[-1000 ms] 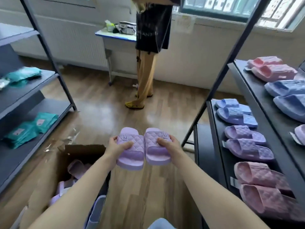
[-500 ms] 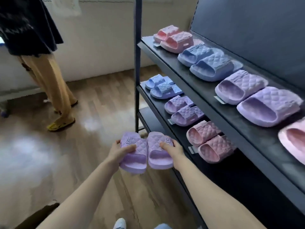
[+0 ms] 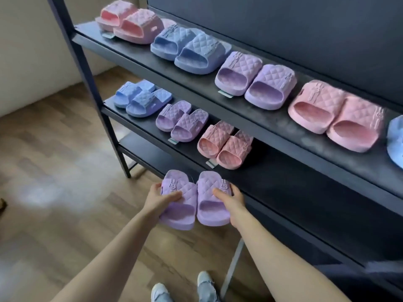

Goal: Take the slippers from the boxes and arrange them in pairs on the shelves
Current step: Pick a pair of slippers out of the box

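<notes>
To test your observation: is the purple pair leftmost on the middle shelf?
No, the blue pair sits leftmost there, then the purple pair, then the pink pair.

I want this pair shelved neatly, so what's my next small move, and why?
Probably ease the purple slippers forward onto the bare middle shelf right of the pink pair: left hand and right hand hold them side by side, not yet set down.

Count of pink quilted foam slippers [image 3: 316, 105]: six, in three pairs. Count of blue quilted foam slippers [image 3: 192, 55]: five in view, two pairs plus a single one cut off at the right edge of the frame. Count of lilac quilted foam slippers [image 3: 237, 73]: six, in three pairs, one pair gripped between the left hand [image 3: 160, 198] and right hand [image 3: 231, 200] at lower centre. Seventeen slippers in all. Count of dark metal shelves [image 3: 272, 125]: three levels.
</notes>
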